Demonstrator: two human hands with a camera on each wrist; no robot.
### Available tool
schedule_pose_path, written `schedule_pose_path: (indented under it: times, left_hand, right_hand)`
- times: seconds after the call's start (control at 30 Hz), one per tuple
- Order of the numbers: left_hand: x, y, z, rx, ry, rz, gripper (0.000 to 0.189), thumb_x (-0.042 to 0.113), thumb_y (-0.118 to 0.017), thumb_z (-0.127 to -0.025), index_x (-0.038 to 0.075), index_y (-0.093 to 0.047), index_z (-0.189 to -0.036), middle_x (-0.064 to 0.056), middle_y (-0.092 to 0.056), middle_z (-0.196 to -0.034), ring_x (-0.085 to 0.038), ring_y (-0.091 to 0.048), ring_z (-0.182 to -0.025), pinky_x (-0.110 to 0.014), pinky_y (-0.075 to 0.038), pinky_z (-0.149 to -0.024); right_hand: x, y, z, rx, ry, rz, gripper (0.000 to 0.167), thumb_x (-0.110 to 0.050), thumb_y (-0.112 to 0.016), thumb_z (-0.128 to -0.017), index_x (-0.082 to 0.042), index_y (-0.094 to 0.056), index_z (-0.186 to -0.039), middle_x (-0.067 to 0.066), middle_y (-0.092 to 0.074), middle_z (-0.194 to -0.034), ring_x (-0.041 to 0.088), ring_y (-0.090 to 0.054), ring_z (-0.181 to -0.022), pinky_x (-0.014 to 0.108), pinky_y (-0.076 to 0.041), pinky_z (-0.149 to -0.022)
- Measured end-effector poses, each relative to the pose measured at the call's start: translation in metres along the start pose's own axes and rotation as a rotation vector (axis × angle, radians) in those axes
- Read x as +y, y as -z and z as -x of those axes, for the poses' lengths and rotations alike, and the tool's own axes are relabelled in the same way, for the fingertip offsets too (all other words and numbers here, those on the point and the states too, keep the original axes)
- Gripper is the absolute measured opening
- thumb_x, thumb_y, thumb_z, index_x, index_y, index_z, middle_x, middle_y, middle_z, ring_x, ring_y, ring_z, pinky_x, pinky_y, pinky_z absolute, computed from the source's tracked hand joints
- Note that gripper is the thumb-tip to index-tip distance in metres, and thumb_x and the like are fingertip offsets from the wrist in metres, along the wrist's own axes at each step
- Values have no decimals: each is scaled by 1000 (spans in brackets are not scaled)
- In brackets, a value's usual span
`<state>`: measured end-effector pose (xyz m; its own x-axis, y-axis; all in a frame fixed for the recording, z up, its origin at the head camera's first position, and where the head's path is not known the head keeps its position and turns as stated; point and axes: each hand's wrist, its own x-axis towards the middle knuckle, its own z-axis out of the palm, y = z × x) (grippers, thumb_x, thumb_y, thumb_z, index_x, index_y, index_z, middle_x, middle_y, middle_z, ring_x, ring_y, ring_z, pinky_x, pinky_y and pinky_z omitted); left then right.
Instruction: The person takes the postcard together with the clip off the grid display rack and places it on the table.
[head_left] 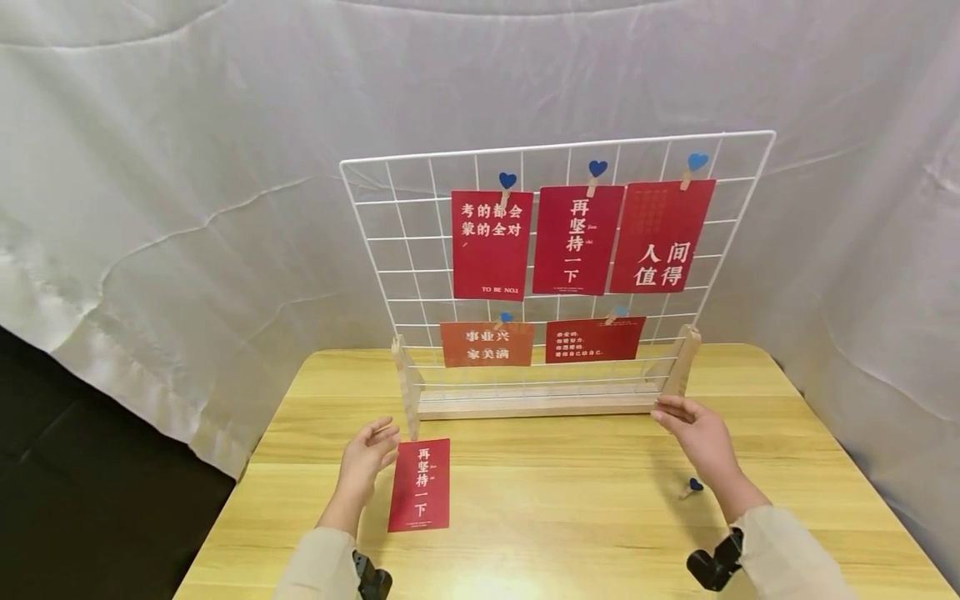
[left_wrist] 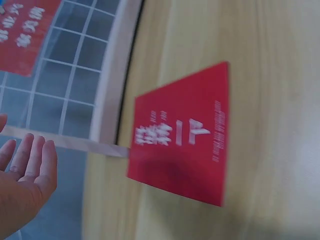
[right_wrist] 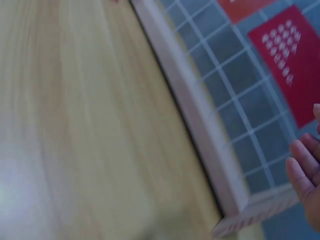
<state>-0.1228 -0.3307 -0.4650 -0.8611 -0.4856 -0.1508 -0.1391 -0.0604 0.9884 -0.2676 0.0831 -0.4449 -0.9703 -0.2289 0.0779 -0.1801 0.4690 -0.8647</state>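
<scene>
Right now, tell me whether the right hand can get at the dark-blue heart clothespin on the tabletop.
Probably yes: the right hand appears empty, and the dark-blue heart clothespin lies uncovered on the wooden tabletop. Nothing visible blocks it, though the hand must likely draw back.

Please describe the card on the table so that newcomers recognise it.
Look at the wooden table with the white wire grid. In front of the grid's left foot is a red card with white writing. Unlike the hanging cards, it lies flat.
</scene>
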Motion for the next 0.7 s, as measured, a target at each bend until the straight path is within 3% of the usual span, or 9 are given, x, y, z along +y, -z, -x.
schedule_pose_path:
  times: [0.3,0.57,0.7]
  left_hand:
    - [32,-6,-6,-37,-56,89,41,0,-50,-84,-3,-39,-123,-25,-41,-121,-36,-39,-111,-32,-43,-84]
    - [60,-11,-4,-76,-121,161,43,0,-52,-83,-5,-38,-123,-24,-42,-120,-11,-53,-92,-37,-40,-88]
    - [72,-16,-6,-94,-158,172,43,-3,-51,-82,-6,-38,-123,-20,-46,-116,-9,-53,-89,-37,-40,-88]
  right_hand:
    - [-47,-2,-11,-14,104,-97,46,-30,-57,-83,2,-50,-116,18,-54,-112,-7,-51,-84,10,-41,-72]
    - [-89,2,-21,-51,171,-157,46,-27,-57,-83,2,-49,-117,10,-56,-111,-3,-53,-88,13,-42,-76]
    - [-107,3,-26,-69,201,-198,49,-28,-59,-82,3,-48,-117,12,-54,-113,-1,-53,-90,13,-42,-78]
